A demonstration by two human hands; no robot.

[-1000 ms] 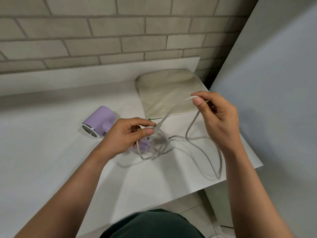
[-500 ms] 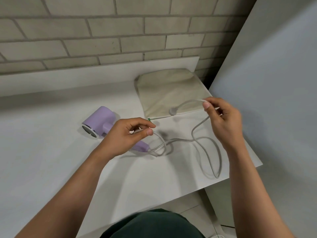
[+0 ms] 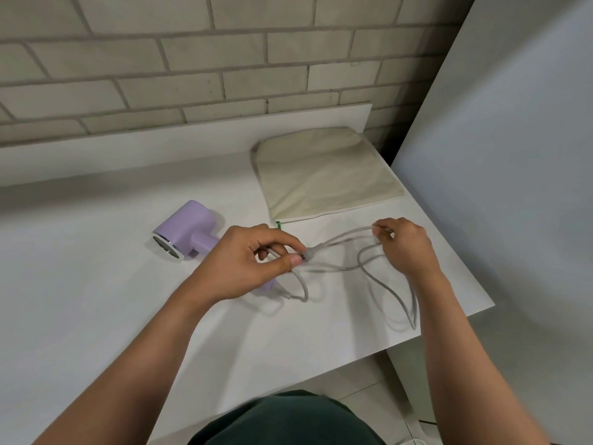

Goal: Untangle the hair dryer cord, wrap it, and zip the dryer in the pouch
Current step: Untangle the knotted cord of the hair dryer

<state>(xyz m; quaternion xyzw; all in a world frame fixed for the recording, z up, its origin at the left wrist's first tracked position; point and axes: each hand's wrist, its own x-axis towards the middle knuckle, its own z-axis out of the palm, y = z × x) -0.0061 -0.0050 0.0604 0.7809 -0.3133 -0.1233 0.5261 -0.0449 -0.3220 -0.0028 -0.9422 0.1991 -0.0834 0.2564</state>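
— Nearest items?
— Left hand pinching the grey cord; right hand pinching its raised loop, slack trailing over the white table.
— Dryer?
— Lilac hair dryer lying left, barrel facing near-left. Beige pouch lying beyond; brick wall standing behind.

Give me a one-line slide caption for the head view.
Left hand and right hand each pinch the grey cord above the white table; lilac hair dryer lies left, beige pouch behind.

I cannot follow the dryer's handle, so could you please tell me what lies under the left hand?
The handle of the hair dryer runs under the left hand; its lilac end shows below, the middle is covered.
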